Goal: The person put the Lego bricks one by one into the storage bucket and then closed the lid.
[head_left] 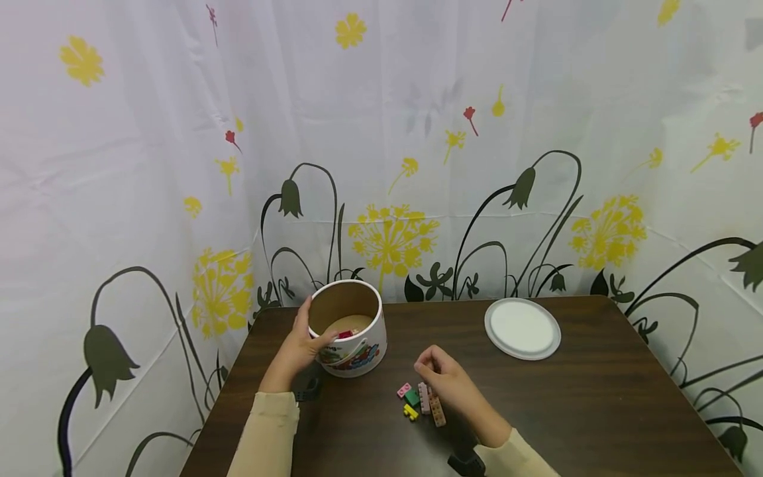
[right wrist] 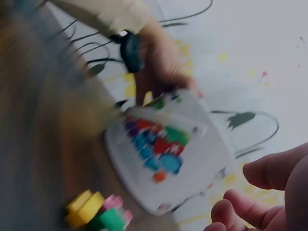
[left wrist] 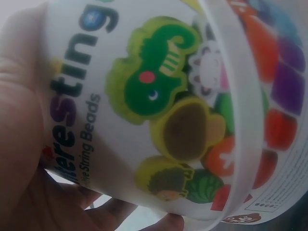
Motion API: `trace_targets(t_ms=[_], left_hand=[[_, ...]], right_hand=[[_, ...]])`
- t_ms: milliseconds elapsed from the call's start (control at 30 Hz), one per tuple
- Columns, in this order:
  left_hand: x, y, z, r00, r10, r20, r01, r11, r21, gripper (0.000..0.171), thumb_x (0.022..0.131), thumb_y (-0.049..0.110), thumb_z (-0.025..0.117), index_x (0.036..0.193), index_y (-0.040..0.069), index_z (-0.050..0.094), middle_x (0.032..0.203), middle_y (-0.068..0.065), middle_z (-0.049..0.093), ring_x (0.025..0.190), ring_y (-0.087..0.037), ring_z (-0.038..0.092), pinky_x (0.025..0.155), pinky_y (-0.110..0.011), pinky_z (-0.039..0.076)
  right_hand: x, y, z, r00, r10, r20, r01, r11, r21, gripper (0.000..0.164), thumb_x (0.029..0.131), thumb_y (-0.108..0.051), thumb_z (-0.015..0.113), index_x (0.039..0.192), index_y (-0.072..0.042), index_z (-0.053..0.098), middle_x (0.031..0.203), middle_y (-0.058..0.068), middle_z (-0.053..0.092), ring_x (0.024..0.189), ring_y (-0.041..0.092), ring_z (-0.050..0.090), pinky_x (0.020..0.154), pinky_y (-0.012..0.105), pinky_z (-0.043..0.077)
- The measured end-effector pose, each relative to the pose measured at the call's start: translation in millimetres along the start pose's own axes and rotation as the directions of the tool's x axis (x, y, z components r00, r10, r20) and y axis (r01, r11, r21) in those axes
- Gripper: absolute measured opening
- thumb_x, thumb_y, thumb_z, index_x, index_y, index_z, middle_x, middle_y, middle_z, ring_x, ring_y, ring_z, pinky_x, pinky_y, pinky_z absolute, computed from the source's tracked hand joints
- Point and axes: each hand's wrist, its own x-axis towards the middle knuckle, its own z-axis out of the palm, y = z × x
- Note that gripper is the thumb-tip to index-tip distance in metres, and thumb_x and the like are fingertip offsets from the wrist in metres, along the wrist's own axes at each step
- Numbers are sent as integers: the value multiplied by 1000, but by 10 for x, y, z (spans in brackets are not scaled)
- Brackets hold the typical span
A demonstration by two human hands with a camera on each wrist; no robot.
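My left hand (head_left: 298, 351) grips the near left side of a white round tub (head_left: 374, 348), thumb over the rim and fingers around the outer wall. Printed animal pictures and the words "String Beads" show on the tub in the left wrist view. A red toy brick (head_left: 345, 334) lies inside it with a small pale piece. My right hand (head_left: 453, 384) hovers near the loose bricks, fingers loosely curled and nothing between thumb and fingertips. Beside it lie a pink brick (head_left: 404, 390), a green brick (head_left: 412, 397), a yellow brick (head_left: 410, 412), a pale pink brick (head_left: 424, 399) and a brown brick (head_left: 438, 411).
A round white lid (head_left: 523, 328) lies flat at the back right of the dark wooden table (head_left: 584, 397). Behind the table hangs a white curtain (head_left: 381, 132) with flower prints. Dark bands sit at both wrists below the sleeves.
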Motion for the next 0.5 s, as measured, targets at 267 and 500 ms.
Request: trace_targets(t_ms=[267, 500], left_hand=[[-3, 32, -39, 1000, -9, 0, 9, 1000, -1, 115, 98, 38, 79, 176, 18, -3, 180, -26, 8, 159, -56, 27, 130, -71, 25], [10, 9, 10, 1000, 0, -5, 0, 1000, -4, 116, 97, 38, 81, 176, 17, -2, 180, -26, 9, 159, -55, 28, 130, -71, 25]], right_hand=[[-161, 506, -203, 990, 136, 41, -141, 975, 171, 32, 107, -30, 70, 125, -5, 61, 73, -2, 49, 55, 10, 40, 50, 23, 35], [-178, 774, -366, 972, 168, 167, -206, 948, 242, 53, 108, -37, 69, 146, -6, 48, 67, -3, 45, 46, 9, 33, 43, 24, 34]])
